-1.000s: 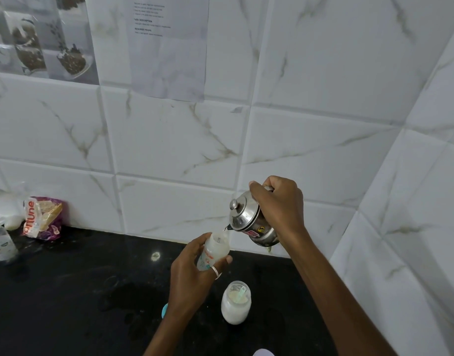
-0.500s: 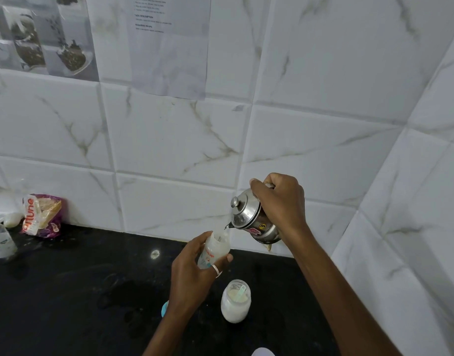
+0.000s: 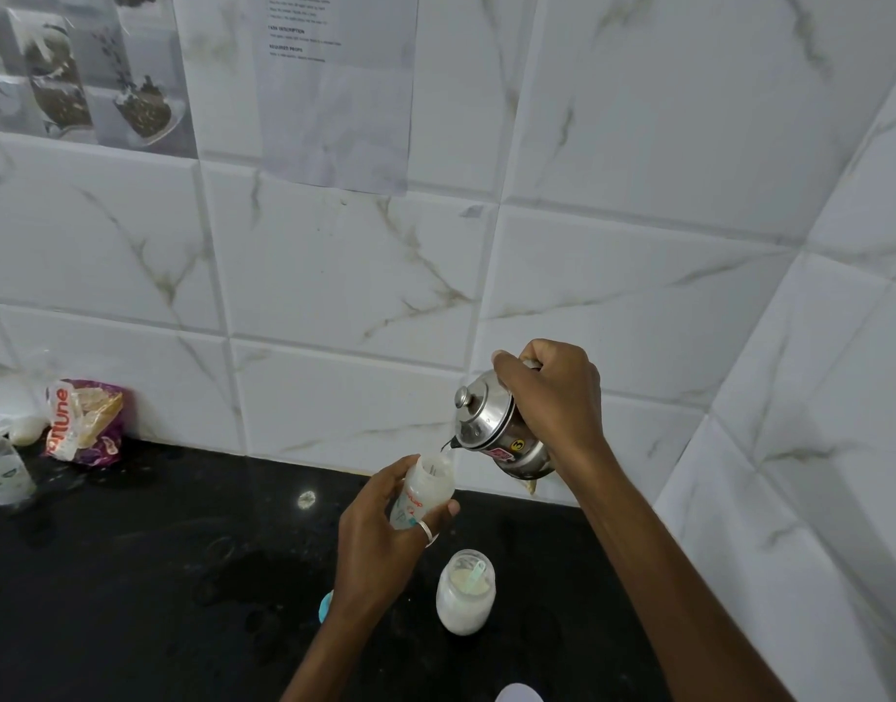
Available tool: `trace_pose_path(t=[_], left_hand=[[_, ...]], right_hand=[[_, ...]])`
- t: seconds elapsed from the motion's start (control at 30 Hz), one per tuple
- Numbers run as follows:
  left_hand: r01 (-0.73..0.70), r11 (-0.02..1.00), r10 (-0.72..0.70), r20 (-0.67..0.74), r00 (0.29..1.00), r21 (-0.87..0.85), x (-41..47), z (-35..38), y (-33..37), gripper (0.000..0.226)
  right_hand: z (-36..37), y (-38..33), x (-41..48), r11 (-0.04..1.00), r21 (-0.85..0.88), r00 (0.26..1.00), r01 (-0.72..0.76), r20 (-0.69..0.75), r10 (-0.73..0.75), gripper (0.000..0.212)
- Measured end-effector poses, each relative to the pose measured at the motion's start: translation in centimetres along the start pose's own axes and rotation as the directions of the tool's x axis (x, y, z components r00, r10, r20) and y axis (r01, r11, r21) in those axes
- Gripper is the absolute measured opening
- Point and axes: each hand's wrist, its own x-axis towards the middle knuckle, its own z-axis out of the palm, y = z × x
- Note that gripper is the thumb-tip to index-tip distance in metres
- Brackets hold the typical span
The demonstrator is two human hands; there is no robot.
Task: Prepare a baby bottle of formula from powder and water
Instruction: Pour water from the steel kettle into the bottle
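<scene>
- Baby bottle [image 3: 425,491], open-mouthed, held above the black countertop [image 3: 131,575], long axis leaning up and to the right, mouth towards the spout.
- Wrapped around its lower body by the left hand [image 3: 380,539], fingers curled and pressed against the plastic, ring finger in front.
- Just above and right of the mouth: spout of a small steel kettle [image 3: 491,433], tipped left and down, tip nearly over the rim; any stream too thin to make out.
- Gripped at the handle side by the right hand [image 3: 552,397], fingers closed in a fist around it.
- Probably the water-filling step; spout-over-mouth alignment the thing to hold.
- Below, upright on the counter, jar of white powder [image 3: 466,597] with a scoop inside, nearer the left hand.
- Far left, well apart: snack packet [image 3: 83,423] against the tiled wall [image 3: 334,296].
</scene>
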Motion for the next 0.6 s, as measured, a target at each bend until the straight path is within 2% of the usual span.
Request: trace_pose_path(t=[0.17,0.6], left_hand=[[-0.011,1.0,0.011,-0.001,1.0,0.007,-0.04,0.0,-0.08,0.071],[-0.026,0.999,0.026,0.0,1.0,0.021,-0.17,-0.18,-0.02,0.068]], right_hand=[[-0.06,-0.15,0.02,1.0,-0.005,1.0,0.004,0.001,-0.004,0.036],[-0.11,-0.37,-0.03,1.0,-0.006,1.0,0.022,0.004,-0.022,0.037]])
